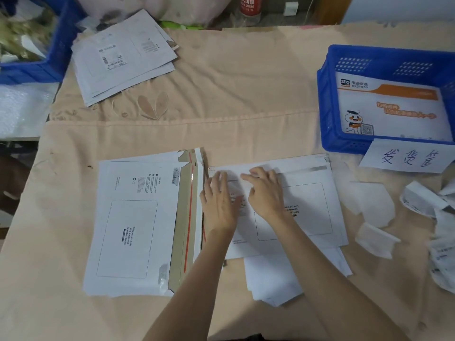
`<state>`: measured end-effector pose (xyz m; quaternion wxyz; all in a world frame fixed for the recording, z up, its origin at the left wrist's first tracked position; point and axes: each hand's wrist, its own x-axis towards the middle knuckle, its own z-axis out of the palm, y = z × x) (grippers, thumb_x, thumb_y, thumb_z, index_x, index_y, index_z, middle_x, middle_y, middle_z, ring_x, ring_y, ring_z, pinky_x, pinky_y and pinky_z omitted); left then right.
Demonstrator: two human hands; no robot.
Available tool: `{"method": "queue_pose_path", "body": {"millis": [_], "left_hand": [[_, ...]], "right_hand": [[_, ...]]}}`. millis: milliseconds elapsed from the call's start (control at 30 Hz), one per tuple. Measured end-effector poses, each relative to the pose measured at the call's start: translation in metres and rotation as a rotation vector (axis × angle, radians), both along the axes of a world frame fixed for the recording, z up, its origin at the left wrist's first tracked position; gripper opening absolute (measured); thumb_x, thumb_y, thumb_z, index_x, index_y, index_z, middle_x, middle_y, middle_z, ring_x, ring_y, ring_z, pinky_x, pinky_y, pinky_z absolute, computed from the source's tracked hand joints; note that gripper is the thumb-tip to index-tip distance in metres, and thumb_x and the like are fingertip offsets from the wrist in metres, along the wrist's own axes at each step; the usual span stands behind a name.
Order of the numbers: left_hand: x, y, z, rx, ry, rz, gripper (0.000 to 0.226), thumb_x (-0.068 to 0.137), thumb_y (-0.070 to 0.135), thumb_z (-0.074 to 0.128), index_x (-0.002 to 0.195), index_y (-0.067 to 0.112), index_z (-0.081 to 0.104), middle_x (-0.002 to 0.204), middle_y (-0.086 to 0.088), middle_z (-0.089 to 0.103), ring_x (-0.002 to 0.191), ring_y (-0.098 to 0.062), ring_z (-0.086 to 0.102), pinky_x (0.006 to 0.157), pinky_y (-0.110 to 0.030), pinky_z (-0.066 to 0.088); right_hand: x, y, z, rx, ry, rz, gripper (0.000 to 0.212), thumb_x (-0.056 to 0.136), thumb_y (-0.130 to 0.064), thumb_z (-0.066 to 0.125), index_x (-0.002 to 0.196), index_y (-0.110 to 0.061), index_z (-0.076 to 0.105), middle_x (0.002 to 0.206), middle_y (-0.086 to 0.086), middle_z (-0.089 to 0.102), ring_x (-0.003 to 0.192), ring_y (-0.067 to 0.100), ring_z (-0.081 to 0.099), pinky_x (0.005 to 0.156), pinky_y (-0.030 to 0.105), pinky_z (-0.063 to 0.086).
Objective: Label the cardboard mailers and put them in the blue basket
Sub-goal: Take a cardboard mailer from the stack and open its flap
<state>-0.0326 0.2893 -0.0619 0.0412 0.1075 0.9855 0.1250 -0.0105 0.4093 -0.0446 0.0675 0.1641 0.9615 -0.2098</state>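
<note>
Right now both your hands are flat and loose on the white cardboard mailer [307, 207] in front of you, nothing pinched: left hand [218, 200] pressing near its left edge, right hand [264, 193] just beside it, fingers spread over the strip along the far side. Looks like you're smoothing or sealing it down, though motion blur hides exactly what's under your fingertips. This kind of mailer should be light, stiff and flat, with a slick printed face, so I'd guess it slides easily on the peach cloth [246, 94]; grab it by a long edge, thumb on top, not the middle. Just left of your left hand sits the stack of unlabelled mailers [133, 217], brown flaps and red tear strips showing. Out past your right hand, well apart, is the blue basket [327, 114] with an orange-and-white mailer already lying inside. The crumpled backing paper scraps [374, 217] to your right are flimsy, so watch they don't cling.
</note>
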Motion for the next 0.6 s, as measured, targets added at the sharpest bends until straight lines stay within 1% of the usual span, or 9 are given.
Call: {"method": "queue_pose_path", "body": {"millis": [67,100,133,200,300,367,433,533,600], "left_hand": [[0.000,-0.004,-0.002,-0.020,-0.046,-0.006,0.069,0.066,0.028,0.085,0.127,0.019,0.054,0.133,0.005,0.053,0.120,-0.022,0.048,0.088,-0.032,0.044],[0.000,-0.007,-0.003,-0.009,-0.070,-0.024,0.063,0.071,0.028,0.081,0.128,0.017,0.055,0.135,0.004,0.051,0.124,-0.023,0.046,0.091,-0.033,0.043],[0.000,-0.008,-0.003,0.006,-0.097,-0.051,0.060,0.077,0.028,0.075,0.131,0.015,0.053,0.140,0.002,0.048,0.129,-0.025,0.042,0.096,-0.035,0.040],[-0.001,-0.008,0.000,0.020,-0.146,-0.084,0.056,0.086,0.026,0.066,0.138,0.016,0.047,0.149,0.002,0.038,0.137,-0.025,0.031,0.104,-0.036,0.031],[-0.002,-0.008,0.004,-0.020,-0.143,-0.093,0.056,0.091,0.026,0.058,0.143,0.020,0.039,0.153,0.004,0.028,0.140,-0.022,0.023,0.106,-0.033,0.026],[-0.002,-0.006,0.005,-0.071,-0.152,-0.110,0.056,0.093,0.024,0.053,0.145,0.021,0.034,0.155,0.004,0.021,0.141,-0.021,0.019,0.107,-0.032,0.024],[-0.002,-0.005,0.007,-0.095,-0.159,-0.124,0.057,0.092,0.025,0.053,0.145,0.021,0.032,0.156,0.004,0.018,0.141,-0.021,0.018,0.107,-0.033,0.024],[-0.004,-0.006,0.007,-0.122,-0.168,-0.137,0.065,0.088,0.025,0.059,0.147,0.021,0.030,0.155,0.004,0.019,0.140,-0.021,0.020,0.105,-0.033,0.026],[-0.002,-0.008,0.007,-0.134,-0.160,-0.150,0.065,0.088,0.027,0.059,0.146,0.020,0.031,0.155,0.004,0.021,0.138,-0.021,0.022,0.101,-0.034,0.030]], "right_hand": [[-0.006,-0.006,0.006,0.112,0.023,0.042,0.052,0.085,-0.006,0.052,0.133,-0.026,0.055,0.142,-0.008,0.042,0.127,0.022,0.033,0.101,0.031,0.026],[-0.009,-0.011,0.008,0.124,0.043,0.081,0.054,0.084,-0.005,0.053,0.134,-0.024,0.054,0.145,-0.009,0.041,0.132,0.021,0.031,0.104,0.032,0.024],[-0.011,-0.016,0.009,0.107,0.050,0.125,0.058,0.083,-0.002,0.054,0.136,-0.022,0.051,0.146,-0.009,0.040,0.136,0.020,0.029,0.107,0.032,0.022],[-0.006,-0.026,0.005,0.058,0.000,0.183,0.065,0.083,-0.002,0.053,0.143,-0.023,0.041,0.151,-0.008,0.035,0.143,0.016,0.022,0.113,0.033,0.016],[0.004,-0.034,-0.003,0.089,-0.064,0.186,0.066,0.088,-0.011,0.050,0.149,-0.023,0.029,0.157,-0.009,0.024,0.147,0.013,0.009,0.117,0.036,0.005],[-0.004,-0.033,0.001,0.086,-0.087,0.180,0.061,0.089,-0.014,0.048,0.147,-0.025,0.032,0.156,-0.009,0.026,0.147,0.012,0.012,0.115,0.037,0.005],[-0.012,-0.033,0.004,0.071,-0.104,0.157,0.055,0.091,-0.017,0.046,0.144,-0.026,0.037,0.153,-0.010,0.031,0.145,0.012,0.016,0.115,0.036,0.008],[-0.007,-0.037,0.004,0.104,-0.124,0.152,0.055,0.094,-0.021,0.044,0.148,-0.024,0.031,0.155,-0.011,0.025,0.146,0.012,0.011,0.116,0.037,0.009],[-0.011,-0.031,0.006,0.095,-0.170,0.206,0.054,0.093,-0.021,0.044,0.146,-0.023,0.034,0.155,-0.010,0.026,0.145,0.013,0.015,0.115,0.038,0.015]]}}
